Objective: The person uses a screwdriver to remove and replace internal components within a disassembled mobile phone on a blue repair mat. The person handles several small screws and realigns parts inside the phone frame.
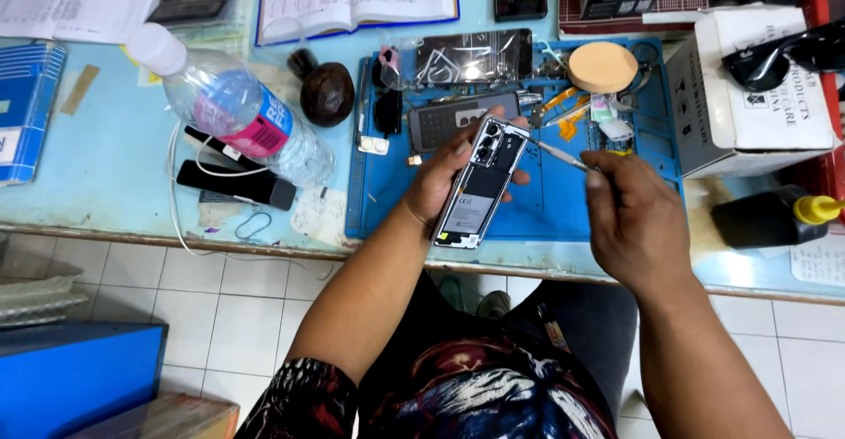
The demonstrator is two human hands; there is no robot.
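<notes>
Firmly, the left hand (440,179) grips an opened smartphone (481,184) above the blue repair mat (546,201); the right hand (629,223) pinches a thin metal tool (556,155) touching its upper edge. A water bottle (233,109) lies left of the mat.

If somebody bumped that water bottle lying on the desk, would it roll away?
Probably yes. The plastic bottle lies on its side and is round, so a nudge would likely roll it. It looks mostly clear and thin-walled, so likely light and a bit squashy. The black gadget and white cable beside it might stop it.
</notes>
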